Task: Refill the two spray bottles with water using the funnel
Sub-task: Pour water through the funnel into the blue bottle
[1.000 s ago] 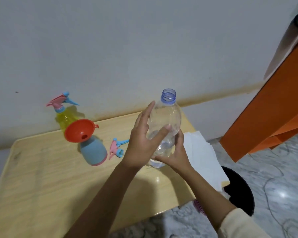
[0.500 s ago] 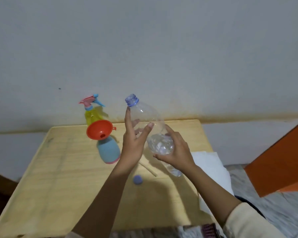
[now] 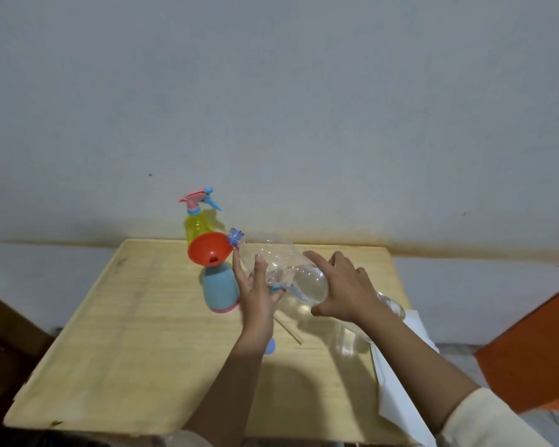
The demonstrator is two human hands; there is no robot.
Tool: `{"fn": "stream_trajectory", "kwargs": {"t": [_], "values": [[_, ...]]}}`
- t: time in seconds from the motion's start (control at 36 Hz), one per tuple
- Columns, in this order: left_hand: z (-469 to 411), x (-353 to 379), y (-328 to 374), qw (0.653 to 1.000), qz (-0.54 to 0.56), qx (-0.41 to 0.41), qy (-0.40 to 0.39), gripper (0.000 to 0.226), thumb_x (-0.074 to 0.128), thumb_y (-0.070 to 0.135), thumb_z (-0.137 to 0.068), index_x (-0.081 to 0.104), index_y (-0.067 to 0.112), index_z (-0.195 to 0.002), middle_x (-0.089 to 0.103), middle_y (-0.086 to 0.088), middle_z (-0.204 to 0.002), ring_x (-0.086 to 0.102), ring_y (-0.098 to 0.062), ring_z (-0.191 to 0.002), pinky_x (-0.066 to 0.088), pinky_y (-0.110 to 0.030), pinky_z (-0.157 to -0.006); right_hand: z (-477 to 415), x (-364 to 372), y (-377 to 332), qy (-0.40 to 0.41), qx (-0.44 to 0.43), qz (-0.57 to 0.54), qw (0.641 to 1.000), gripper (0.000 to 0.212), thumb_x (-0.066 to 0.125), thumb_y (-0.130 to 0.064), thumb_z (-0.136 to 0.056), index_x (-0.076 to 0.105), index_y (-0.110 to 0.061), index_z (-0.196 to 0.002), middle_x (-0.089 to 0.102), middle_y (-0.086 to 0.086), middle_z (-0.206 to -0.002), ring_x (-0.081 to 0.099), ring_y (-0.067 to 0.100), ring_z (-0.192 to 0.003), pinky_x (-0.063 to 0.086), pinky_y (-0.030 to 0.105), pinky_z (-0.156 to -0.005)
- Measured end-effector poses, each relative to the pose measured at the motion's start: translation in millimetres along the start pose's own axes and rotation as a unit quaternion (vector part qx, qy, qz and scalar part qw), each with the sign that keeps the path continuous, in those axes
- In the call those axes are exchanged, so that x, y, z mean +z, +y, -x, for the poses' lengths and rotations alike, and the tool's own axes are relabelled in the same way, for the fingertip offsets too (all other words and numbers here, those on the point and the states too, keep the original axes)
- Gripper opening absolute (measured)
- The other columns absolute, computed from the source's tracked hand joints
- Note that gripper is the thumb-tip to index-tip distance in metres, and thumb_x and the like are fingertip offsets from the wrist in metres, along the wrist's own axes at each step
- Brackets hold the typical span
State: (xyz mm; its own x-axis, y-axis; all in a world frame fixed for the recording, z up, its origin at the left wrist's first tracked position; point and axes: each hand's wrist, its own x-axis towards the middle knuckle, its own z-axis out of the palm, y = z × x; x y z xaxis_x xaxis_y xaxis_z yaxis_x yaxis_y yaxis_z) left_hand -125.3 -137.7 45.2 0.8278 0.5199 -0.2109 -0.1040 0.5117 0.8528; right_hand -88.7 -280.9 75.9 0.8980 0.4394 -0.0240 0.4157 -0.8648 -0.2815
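Head view: a clear plastic water bottle [image 3: 291,272] lies tilted nearly flat at the centre of the frame, its blue-ringed mouth [image 3: 236,237] touching the right rim of the orange funnel [image 3: 209,248]. The right hand [image 3: 342,288] is closed over the bottle's lower body from above, thumb underneath. The left hand [image 3: 255,291] is half open, fingers spread and pressed against the bottle's neck side from the left, supporting rather than clasping it. Water is pooled in the bottle's lower half, between the two hands.

Count: two spray bottles. One blue spray bottle [image 3: 219,291] stands open with the funnel seated in its neck, just left of the left hand. One yellow spray bottle [image 3: 197,224] stands behind it, toward the wall, with its pink and blue trigger head [image 3: 198,199] fitted. One funnel. One water bottle. One blue cap [image 3: 270,346] lies on the tabletop [image 3: 126,350], partly hidden by the left forearm. One thin tube [image 3: 289,330] lies on the tabletop below the hands. White paper [image 3: 400,375] overhangs the tabletop's right edge.

Compared with half a second earlier, the water bottle is tilted further over, and its mouth, then clear of the funnel, now meets the rim.
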Motion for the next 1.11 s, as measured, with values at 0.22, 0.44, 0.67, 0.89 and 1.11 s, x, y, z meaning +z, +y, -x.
{"fn": "stream_trajectory", "kwargs": {"t": [0.22,0.44,0.67,0.89,1.11], "values": [[-0.1,-1.6,-1.4,1.000,0.002,-0.002,0.002,0.044,0.050,0.042,-0.094,0.031,0.056,-0.131,0.057,0.009,-0.116,0.054,-0.026,-0.121,0.055,-0.034,-0.070,-1.1,-5.2,-5.0,0.001,0.006,0.035,0.999,0.097,0.074,-0.040,-0.060,0.020,-0.042,-0.140,0.039,0.001,-0.112,0.042,0.022,-0.109,0.033,0.037,-0.084],[1.1,0.1,1.4,0.999,0.051,-0.003,-0.002,0.050,0.047,0.041,-0.094,0.026,0.051,-0.138,0.047,0.007,-0.133,0.051,-0.024,-0.125,0.054,-0.034,-0.068,-1.6,-14.5,-10.3,0.014,-0.001,0.070,0.997,0.095,0.073,-0.040,-0.059,0.022,-0.042,-0.139,0.039,0.001,-0.115,0.041,0.021,-0.112,0.032,0.037,-0.084],[-1.2,-1.5,-0.7,0.998,0.056,-0.009,-0.007,0.051,0.046,0.042,-0.096,0.024,0.048,-0.142,0.059,0.008,-0.117,0.062,-0.026,-0.110,0.050,-0.051,-0.089,-2.7,-22.5,-15.7,0.010,-0.004,0.095,0.995,0.094,0.072,-0.042,-0.060,0.022,-0.040,-0.140,0.038,0.002,-0.118,0.041,0.022,-0.113,0.032,0.039,-0.087],[-3.5,2.3,-2.7,0.996,0.077,-0.031,0.016,0.052,0.046,0.043,-0.096,0.025,0.046,-0.143,0.052,0.002,-0.132,0.061,-0.025,-0.108,0.048,-0.055,-0.093,-5.3,-31.9,-18.6,0.017,-0.013,0.124,0.992,0.093,0.071,-0.041,-0.060,0.022,-0.041,-0.140,0.038,0.003,-0.118,0.041,0.022,-0.113,0.033,0.038,-0.084],[-3.1,6.2,-1.1,0.996,0.089,-0.028,0.007,0.051,0.044,0.042,-0.097,0.023,0.044,-0.144,0.061,0.004,-0.112,0.071,-0.015,-0.083,0.046,-0.054,-0.093,-3.7,-36.0,-20.1,0.024,-0.013,0.141,0.990,0.092,0.070,-0.043,-0.060,0.023,-0.042,-0.139,0.039,0.003,-0.117,0.042,0.023,-0.111,0.034,0.039,-0.086]]}}
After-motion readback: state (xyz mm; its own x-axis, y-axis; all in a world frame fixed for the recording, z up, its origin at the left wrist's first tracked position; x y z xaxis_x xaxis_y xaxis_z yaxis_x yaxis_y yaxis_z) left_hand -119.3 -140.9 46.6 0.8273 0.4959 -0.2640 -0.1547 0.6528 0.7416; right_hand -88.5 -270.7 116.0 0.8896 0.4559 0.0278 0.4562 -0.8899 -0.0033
